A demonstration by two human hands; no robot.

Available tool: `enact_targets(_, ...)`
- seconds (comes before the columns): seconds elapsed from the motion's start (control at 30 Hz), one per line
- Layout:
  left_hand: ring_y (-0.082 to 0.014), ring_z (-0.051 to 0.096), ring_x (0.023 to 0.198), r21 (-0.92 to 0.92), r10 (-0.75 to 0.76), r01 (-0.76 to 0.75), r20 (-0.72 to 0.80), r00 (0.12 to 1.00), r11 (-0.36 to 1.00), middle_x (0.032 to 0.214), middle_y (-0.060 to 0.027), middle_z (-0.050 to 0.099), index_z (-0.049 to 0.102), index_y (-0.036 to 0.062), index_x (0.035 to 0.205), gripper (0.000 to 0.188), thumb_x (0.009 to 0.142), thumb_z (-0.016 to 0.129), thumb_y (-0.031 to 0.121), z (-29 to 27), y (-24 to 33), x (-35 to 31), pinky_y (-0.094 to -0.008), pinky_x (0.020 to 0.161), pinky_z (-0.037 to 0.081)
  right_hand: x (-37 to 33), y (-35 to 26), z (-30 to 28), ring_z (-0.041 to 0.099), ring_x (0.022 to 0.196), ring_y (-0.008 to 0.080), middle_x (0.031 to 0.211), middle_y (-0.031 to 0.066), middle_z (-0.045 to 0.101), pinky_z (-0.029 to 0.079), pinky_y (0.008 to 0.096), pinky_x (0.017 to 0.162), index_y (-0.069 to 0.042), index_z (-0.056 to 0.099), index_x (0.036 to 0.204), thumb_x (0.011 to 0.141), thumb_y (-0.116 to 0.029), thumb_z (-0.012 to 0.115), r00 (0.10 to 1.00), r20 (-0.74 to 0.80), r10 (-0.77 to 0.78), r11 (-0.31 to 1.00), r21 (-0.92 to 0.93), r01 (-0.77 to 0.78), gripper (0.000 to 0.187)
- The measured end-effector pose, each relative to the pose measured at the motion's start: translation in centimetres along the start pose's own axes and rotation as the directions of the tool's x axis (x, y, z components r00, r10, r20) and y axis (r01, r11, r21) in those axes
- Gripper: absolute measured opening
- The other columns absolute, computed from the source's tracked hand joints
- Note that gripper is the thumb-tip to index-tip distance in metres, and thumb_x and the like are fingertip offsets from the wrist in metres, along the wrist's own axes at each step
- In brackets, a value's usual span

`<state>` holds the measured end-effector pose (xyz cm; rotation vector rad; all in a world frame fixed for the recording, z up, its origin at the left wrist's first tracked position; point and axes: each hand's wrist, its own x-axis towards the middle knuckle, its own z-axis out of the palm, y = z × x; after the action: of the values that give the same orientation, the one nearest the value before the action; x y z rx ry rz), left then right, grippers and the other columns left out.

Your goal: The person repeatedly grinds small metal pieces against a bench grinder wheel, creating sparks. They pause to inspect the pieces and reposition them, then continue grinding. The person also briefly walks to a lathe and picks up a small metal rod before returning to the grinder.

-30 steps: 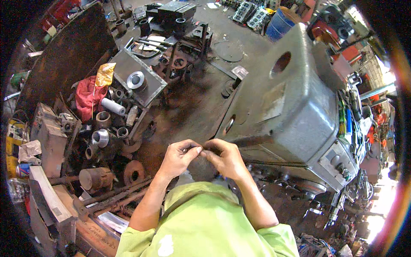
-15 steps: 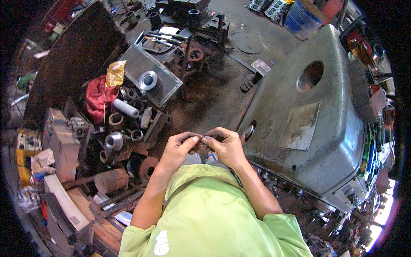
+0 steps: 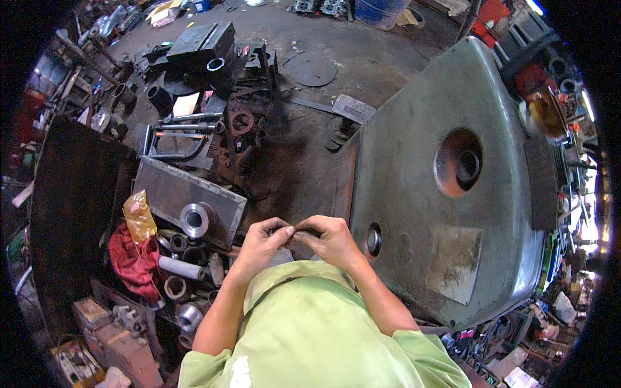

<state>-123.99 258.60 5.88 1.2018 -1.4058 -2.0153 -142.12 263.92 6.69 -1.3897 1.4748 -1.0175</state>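
Hanging just left of the big machine point(image 3: 414, 155), the left hand point(image 3: 262, 246) and right hand point(image 3: 333, 242) are both pinched, fingertips point(image 3: 288, 231) meeting, apparently on some tiny bit hidden dead between them, equally near each, long axis impossible to tell.

This is a metalworking workshop: a big grey-green machine point(image 3: 407, 187) fills the right side, metal rings point(image 3: 175, 287) and a shiny collar point(image 3: 206, 220) crowd the left, and engine parts point(image 3: 315, 6) and a blue drum point(image 3: 376, 13) stand at the back of the dark, stained floor point(image 3: 372, 61).
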Motion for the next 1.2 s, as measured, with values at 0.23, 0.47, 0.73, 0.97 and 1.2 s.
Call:
enact_targets(0.23, -0.0070, 0.050, 0.066, 0.441, 0.125, -0.112, 0.001, 0.992, 0.891, 0.069, -0.0044, 0.062, 0.066, -0.0021, 0.091, 0.023, 0.091, 0.060, 0.021, -5.1, 5.8, 8.9, -0.0262, 0.059, 0.043, 10.1, -0.3, -0.1, 0.069, 0.073, 0.0280, 0.082, 0.0172, 0.069, 0.053, 0.0352, 0.067, 0.001, 0.069, 0.092, 0.080, -0.012, 0.070, 0.990, -0.115, 0.084, 0.995, -0.040, -0.089, 0.018)
enact_targets(0.47, -0.0102, 0.059, 0.064, 0.345, 0.283, -0.233, -0.100, 0.954, 0.909, 0.071, -0.0083, 0.066, 0.066, -0.0026, 0.090, 0.023, 0.092, 0.061, 0.019, -6.3, 9.1, 23.5, -0.0273, 0.060, 0.048, 23.2, 4.0, -5.1, 0.058, 0.058, 0.0081, 0.070, 0.0050, 0.067, 0.047, 0.0247, 0.054, 0.001, 0.070, 0.089, 0.085, -0.010, 0.068, 0.933, -0.155, 0.325, 0.883, 0.404, -0.240, 0.012)
enact_targets(0.73, -0.0070, 0.052, 0.067, 0.183, 0.090, -0.046, -0.237, 0.967, 0.982, 0.072, -0.0017, 0.061, 0.065, -0.0018, 0.087, 0.022, 0.093, 0.060, 0.019, -8.2, 16.9, 39.6, -0.0224, 0.062, 0.043, 40.3, 4.6, -17.5, 0.059, 0.065, 0.0086, 0.075, 0.0043, 0.066, 0.050, 0.0230, 0.057, 0.004, 0.069, 0.091, 0.087, -0.009, 0.068, 0.936, -0.064, 0.345, 0.764, 0.599, -0.241, 0.014)
enact_targets(0.97, -0.0084, 0.059, 0.079, 0.190, 0.142, -0.114, -0.140, 0.980, 0.975, 0.090, -0.0039, 0.065, 0.065, -0.0012, 0.104, 0.018, 0.087, 0.064, 0.005, -7.0, 24.2, 51.7, -0.0234, 0.072, 0.049, 51.9, 5.3, -24.3, 0.057, 0.063, 0.0078, 0.072, 0.0034, 0.066, 0.048, 0.0243, 0.058, 0.004, 0.069, 0.089, 0.085, -0.009, 0.066, 0.954, -0.072, 0.290, 0.891, 0.384, -0.242, 0.014)
enact_targets(1.2, -0.0074, 0.055, 0.070, 0.054, 0.155, -0.153, -0.036, 0.987, 0.987, 0.077, -0.0021, 0.064, 0.066, -0.0029, 0.097, 0.019, 0.091, 0.065, 0.015, -10.1, 29.6, 68.8, -0.0235, 0.061, 0.044, 67.1, 8.6, -28.7, 0.056, 0.064, 0.0079, 0.074, 0.0037, 0.066, 0.047, 0.0244, 0.059, 0.004, 0.069, 0.088, 0.084, -0.007, 0.066, 0.949, -0.045, 0.311, 0.917, 0.278, -0.287, 0.012)
